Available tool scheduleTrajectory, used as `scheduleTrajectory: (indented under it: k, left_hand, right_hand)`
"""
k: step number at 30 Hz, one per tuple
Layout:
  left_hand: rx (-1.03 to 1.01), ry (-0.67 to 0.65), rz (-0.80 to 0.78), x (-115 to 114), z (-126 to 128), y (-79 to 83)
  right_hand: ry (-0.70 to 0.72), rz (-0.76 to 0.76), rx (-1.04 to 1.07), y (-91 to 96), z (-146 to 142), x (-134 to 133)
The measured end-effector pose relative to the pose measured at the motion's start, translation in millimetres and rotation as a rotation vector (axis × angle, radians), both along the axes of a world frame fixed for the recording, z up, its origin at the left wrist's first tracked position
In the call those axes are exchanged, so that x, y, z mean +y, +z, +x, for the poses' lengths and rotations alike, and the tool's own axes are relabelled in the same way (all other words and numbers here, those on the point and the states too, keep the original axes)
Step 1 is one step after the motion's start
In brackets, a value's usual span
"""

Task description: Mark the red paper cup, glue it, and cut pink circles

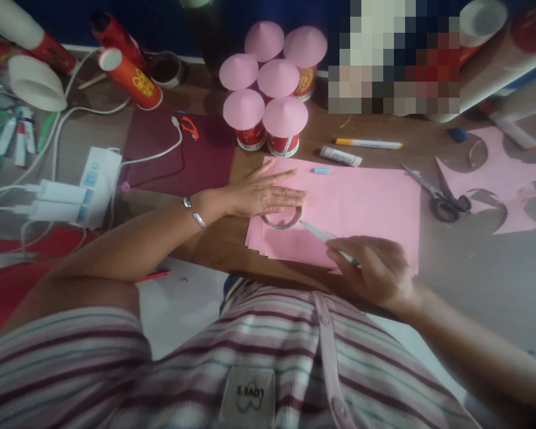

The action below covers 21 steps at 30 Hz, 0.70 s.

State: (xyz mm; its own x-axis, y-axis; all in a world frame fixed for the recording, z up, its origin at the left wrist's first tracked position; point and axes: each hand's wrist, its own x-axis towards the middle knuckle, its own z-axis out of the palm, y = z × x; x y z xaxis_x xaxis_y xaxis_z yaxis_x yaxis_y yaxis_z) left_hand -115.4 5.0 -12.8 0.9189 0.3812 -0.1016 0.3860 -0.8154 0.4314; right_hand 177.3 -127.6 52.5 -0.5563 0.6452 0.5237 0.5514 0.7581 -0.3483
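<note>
A stack of pink paper sheets [361, 202] lies on the wooden table in front of me. My left hand [261, 192] rests flat on a round tape ring [282, 221], fingers spread, pressing it onto the paper's left part. My right hand [375, 268] is closed on a pen [321, 234], whose tip touches the paper right beside the ring's right edge.
Several red cups topped with pink paper cones [268, 95] stand behind the paper. A glue stick [340, 156], a marker [368, 143] and scissors [442, 196] lie nearby, cut pink scrap [504, 173] at right. A power strip with cables [93, 185] sits at left.
</note>
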Motion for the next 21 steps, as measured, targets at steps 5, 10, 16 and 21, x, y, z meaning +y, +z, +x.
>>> scheduleTrajectory:
  k: [5, 10, 16, 21]
  left_hand:
    - [-0.021, -0.026, 0.058, 1.7, -0.5, 2.1]
    - [-0.028, -0.043, 0.145, 3.2, 0.0, 3.9]
    - [-0.097, -0.038, 0.184, 3.9, 1.8, 7.3]
    - [-0.136, -0.029, 0.177, 3.3, 2.6, 3.5]
  right_hand:
    - [-0.124, -0.085, 0.115, 12.6, 16.3, -3.8]
    - [-0.124, -0.085, 0.109, 8.0, 17.1, -8.0]
    - [-0.128, -0.109, 0.097, 4.1, 15.9, -13.1]
    - [-0.118, -0.127, 0.089, 2.6, 17.5, -16.4]
